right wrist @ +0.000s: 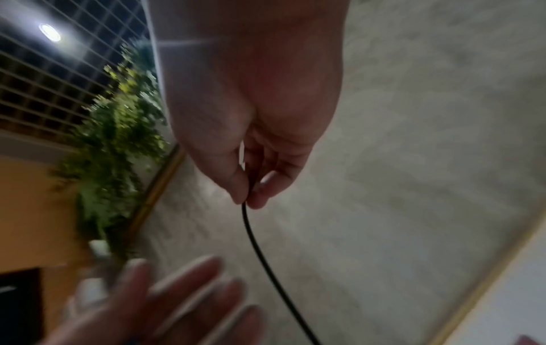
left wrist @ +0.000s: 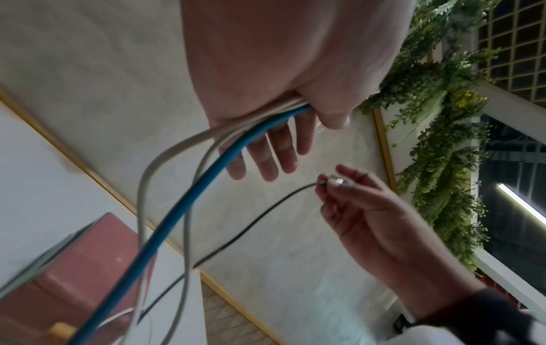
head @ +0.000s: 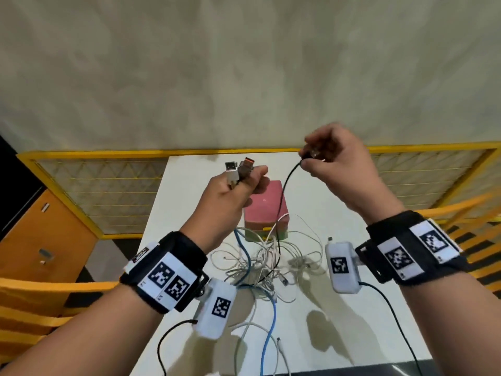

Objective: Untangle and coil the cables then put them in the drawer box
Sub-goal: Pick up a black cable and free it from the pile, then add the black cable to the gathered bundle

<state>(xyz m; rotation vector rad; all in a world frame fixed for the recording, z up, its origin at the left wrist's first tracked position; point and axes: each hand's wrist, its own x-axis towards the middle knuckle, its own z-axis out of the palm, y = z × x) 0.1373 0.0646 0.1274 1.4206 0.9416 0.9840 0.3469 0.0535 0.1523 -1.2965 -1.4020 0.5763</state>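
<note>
1. Right hand (head: 344,169), raised at about 1 o'clock over the white tabletop (head: 360,316), pinches the plug end of a thin black cable (head: 284,191) between thumb and fingertips; the other fingers are curled in.
2. Left hand (head: 230,196), at about 11 o'clock, clamps several plug ends under its thumb, a thick blue cable (left wrist: 189,210) and pale grey cables (left wrist: 153,163) among them, while the remaining fingers lie fairly straight.
3. Both wrists are lifted, knuckles toward the head camera, hands near but apart.
4. To do this well, I would draw the black cable up and away slowly, keep the left hand's bundle steady as an anchor, and follow the black line by eye into the knot.
5. Below, at 6 o'clock, the tangled heap of white cables (head: 260,264) lies on the table, touching the front of the pink drawer box (head: 267,204); nothing is coiled yet.
</note>
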